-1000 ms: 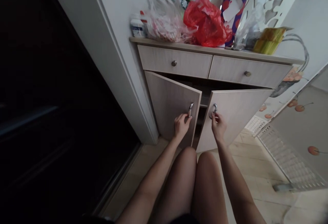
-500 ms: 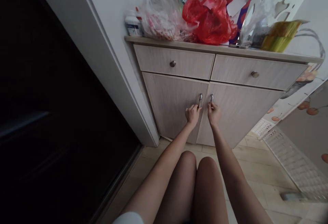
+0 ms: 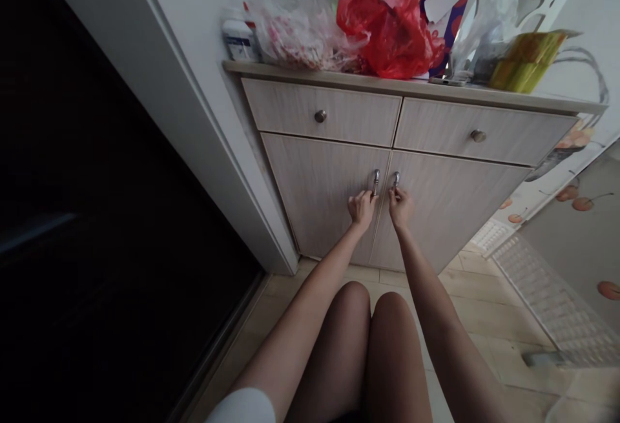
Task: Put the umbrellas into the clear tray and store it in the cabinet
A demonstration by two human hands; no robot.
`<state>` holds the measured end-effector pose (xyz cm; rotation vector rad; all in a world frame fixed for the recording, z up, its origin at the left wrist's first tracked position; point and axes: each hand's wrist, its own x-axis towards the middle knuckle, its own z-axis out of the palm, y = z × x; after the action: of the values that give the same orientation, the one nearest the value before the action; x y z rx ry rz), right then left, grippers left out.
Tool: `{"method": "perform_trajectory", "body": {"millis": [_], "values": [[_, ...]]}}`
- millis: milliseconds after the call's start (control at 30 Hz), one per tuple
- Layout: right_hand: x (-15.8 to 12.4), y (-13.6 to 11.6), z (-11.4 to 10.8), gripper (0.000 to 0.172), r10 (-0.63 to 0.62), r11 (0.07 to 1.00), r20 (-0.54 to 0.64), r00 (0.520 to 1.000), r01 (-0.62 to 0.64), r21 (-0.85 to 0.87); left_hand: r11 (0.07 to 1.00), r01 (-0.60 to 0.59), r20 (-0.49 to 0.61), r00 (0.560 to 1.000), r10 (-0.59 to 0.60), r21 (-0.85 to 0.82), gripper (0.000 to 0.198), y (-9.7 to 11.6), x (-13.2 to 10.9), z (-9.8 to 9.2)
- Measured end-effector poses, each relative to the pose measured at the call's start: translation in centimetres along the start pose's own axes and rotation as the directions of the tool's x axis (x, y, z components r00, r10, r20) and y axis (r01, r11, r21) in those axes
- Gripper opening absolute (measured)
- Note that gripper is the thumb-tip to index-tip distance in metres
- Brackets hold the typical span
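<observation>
A pale wood-grain cabinet stands in front of me, its left door [image 3: 320, 184] and right door [image 3: 465, 203] lying flat against the front. My left hand [image 3: 361, 208] is closed around the lower end of the left door's metal handle [image 3: 376, 177]. With fingers pinched, my right hand [image 3: 400, 206] grips the bottom of the right door's handle [image 3: 396, 178]. Both handles hang close together beside the middle seam. Above the doors are two drawers with round knobs, the left drawer [image 3: 285, 103] and the right drawer [image 3: 523, 135].
On the cabinet top [image 3: 349, 79] sit a white bottle [image 3: 240, 41], a clear plastic bag [image 3: 300, 35], a red plastic bag [image 3: 387, 29] and a yellow packet [image 3: 527, 61]. A dark doorway [image 3: 97, 216] lies left. White latticed baskets [image 3: 552, 287] stand right; my knees are below.
The dark gap between the doors and the drawers has narrowed, and the doors have moved slightly inward with both hands still on the handles. The view has shifted a little.
</observation>
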<state>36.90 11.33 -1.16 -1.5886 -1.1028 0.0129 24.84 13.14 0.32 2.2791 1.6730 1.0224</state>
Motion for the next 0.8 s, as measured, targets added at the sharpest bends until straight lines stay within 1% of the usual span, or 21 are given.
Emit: {"method": "perform_trajectory", "body": {"millis": [133, 233, 300, 400, 467, 533, 567, 600, 667, 733, 800], "values": [[-0.2, -0.2, 0.2, 0.051, 0.008, 1.0, -0.016, 1.0, -0.008, -0.016, 1.0, 0.001, 0.014, 1.0, 0.0, -0.016, 0.021, 0.1, 0.1, 0.1], [-0.5, -0.4, 0.2, 0.049, 0.029, 1.0, -0.012, 1.0, -0.029, 0.003, 0.999, 0.0, 0.041, 0.999, 0.002, -0.042, 0.02, 0.3, 0.2, -0.2], [-0.4, -0.6, 0.2, 0.047, 0.058, 0.997, 0.012, 0.998, -0.058, 0.055, 0.993, 0.035, 0.089, 0.996, -0.025, -0.111, 0.018, 0.4, 0.6, -0.7], [0.2, -1.0, -0.2, 0.044, 0.097, 0.984, 0.087, 0.991, -0.109, 0.143, 0.965, 0.113, 0.176, 0.982, -0.072, -0.237, 0.012, 0.4, 1.1, -1.5], [0.4, -1.2, -0.9, 0.044, 0.11, 0.974, 0.12, 0.987, -0.131, 0.185, 0.946, 0.136, 0.202, 0.976, -0.078, -0.295, 0.016, 0.2, 0.8, -1.9], [-0.4, -1.0, -1.9, 0.051, 0.123, 0.964, 0.137, 0.983, -0.151, 0.221, 0.927, 0.154, 0.201, 0.976, -0.088, -0.343, 0.021, -0.4, -0.8, -2.1], [-1.3, -0.8, -2.6, 0.056, 0.134, 0.956, 0.149, 0.98, -0.167, 0.24, 0.914, 0.17, 0.2, 0.975, -0.101, -0.368, 0.023, -0.9, -2.2, -2.2], [-2.5, -0.4, -3.3, 0.061, 0.145, 0.949, 0.166, 0.975, -0.185, 0.256, 0.901, 0.19, 0.201, 0.972, -0.118, -0.391, 0.027, -1.5, -3.8, -2.2], [-5.9, 0.6, -4.7, 0.068, 0.169, 0.933, 0.224, 0.96, -0.229, 0.277, 0.875, 0.237, 0.214, 0.964, -0.157, -0.423, 0.046, -2.9, -7.7, -2.1], [-9.4, 1.6, -6.0, 0.071, 0.219, 0.913, 0.311, 0.925, -0.307, 0.268, 0.845, 0.298, 0.234, 0.949, -0.211, -0.444, 0.066, -4.3, -11.5, -1.8], [-12.0, 1.9, -7.0, 0.069, 0.316, 0.873, 0.377, 0.871, -0.422, 0.244, 0.79, 0.387, 0.268, 0.919, -0.29, -0.475, 0.075, -5.2, -14.0, -1.5]]}}
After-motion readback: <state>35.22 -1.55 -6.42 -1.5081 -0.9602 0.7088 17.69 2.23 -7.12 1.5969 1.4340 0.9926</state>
